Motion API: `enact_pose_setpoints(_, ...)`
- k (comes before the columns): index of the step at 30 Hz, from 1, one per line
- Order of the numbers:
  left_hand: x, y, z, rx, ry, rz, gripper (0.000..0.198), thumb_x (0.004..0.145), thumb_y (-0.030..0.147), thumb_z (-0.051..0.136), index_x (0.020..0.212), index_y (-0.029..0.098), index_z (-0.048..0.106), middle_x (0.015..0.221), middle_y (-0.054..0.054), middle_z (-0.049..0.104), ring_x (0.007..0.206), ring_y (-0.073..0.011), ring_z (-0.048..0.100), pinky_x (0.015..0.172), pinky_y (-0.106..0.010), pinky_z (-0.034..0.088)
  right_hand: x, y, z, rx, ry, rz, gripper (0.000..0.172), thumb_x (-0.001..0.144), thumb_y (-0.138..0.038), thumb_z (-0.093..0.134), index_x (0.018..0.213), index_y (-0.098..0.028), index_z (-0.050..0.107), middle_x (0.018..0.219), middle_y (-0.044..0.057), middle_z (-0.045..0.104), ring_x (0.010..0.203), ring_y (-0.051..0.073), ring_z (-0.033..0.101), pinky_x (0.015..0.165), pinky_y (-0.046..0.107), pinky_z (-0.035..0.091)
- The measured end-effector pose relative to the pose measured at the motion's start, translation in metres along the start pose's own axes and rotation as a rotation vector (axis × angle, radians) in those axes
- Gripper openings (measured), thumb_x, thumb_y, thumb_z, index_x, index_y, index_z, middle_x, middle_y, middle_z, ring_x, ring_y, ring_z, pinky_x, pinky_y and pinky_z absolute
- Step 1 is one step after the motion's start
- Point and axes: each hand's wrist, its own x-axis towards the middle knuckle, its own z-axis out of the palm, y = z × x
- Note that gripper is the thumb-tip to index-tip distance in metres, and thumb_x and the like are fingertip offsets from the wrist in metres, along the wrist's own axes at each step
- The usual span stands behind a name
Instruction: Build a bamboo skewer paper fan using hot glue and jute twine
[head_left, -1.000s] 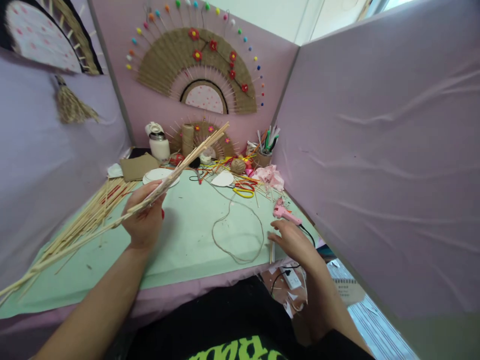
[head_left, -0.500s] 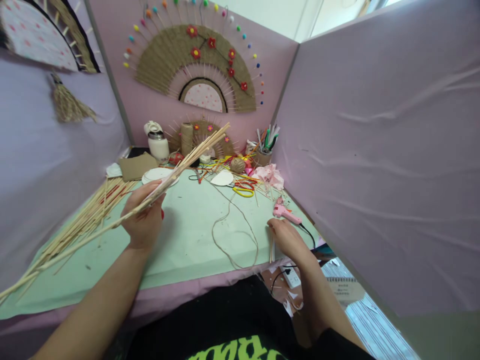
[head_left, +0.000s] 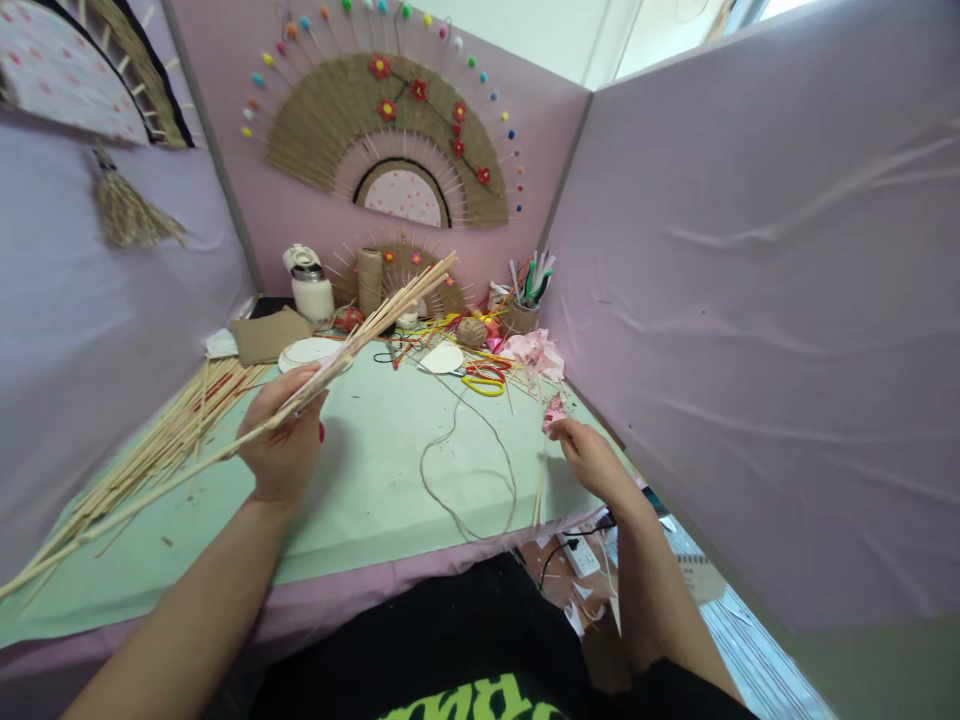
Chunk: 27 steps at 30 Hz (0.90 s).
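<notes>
My left hand is closed around a bundle of thin wooden sticks, held at a slant above the table. One long, thicker stick runs from that hand down to the lower left. At the right side of the table, my right hand has its fingers around a pink hot glue gun. Only the front of the glue gun shows; the hand covers its handle. A couple of short sticks lie just left of the right hand.
Loose sticks are spread along the table's left side. A loop of twine lies mid-table. Behind it are yellow-and-red scissors, a white paper piece, crumpled pink paper and a white jar. Partition walls enclose the table.
My right hand has moved from beside the short sticks slightly up and right, onto the glue gun, and closed on it. The left hand still holds the bundle in nearly the same place.
</notes>
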Motion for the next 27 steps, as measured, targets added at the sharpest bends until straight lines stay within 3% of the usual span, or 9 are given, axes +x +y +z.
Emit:
enact_pose_setpoints(6,0.001,0.0,0.0,-0.015,-0.021,0.023,0.022,0.075,0.012,0.07,0.097,0.016,0.069,0.098,-0.007,0.072,0.092,-0.0187,0.066,0.087,-0.041,0.052,-0.009,-0.021,0.009,-0.18,-0.149,-0.051,0.025,0.084,-0.021,0.048,0.103,-0.015,0.063,0.095,0.01,0.067,0.098,0.023,0.055,0.082,0.029,0.038)
enact_pose_setpoints(12,0.0,0.0,0.001,-0.037,-0.007,0.011,0.027,0.073,0.01,0.071,0.099,0.017,0.069,0.099,-0.007,0.072,0.093,-0.0201,0.067,0.086,-0.042,0.053,-0.012,-0.024,0.01,-0.323,-0.245,-0.017,0.036,0.074,-0.026,0.059,0.109,-0.016,0.061,0.1,0.011,0.066,0.1,0.026,0.053,0.078,0.031,0.036)
enact_pose_setpoints(22,-0.002,-0.002,-0.001,0.018,-0.024,-0.021,0.023,0.076,0.018,0.07,0.098,0.018,0.069,0.099,-0.006,0.072,0.092,-0.0193,0.066,0.086,-0.041,0.053,-0.014,-0.023,0.007,-0.254,-0.294,0.004,0.036,0.073,-0.021,0.058,0.109,-0.017,0.059,0.102,0.01,0.066,0.096,0.023,0.058,0.077,0.029,0.037)
enact_pose_setpoints(27,-0.001,-0.001,-0.001,0.02,-0.023,-0.023,0.017,0.076,0.019,0.07,0.093,0.016,0.068,0.098,-0.006,0.071,0.092,-0.0192,0.066,0.088,-0.042,0.052,-0.021,-0.023,0.0,-0.155,-0.318,-0.01,0.047,0.068,-0.018,0.066,0.114,-0.019,0.056,0.111,0.01,0.064,0.106,0.026,0.055,0.083,0.031,0.039)
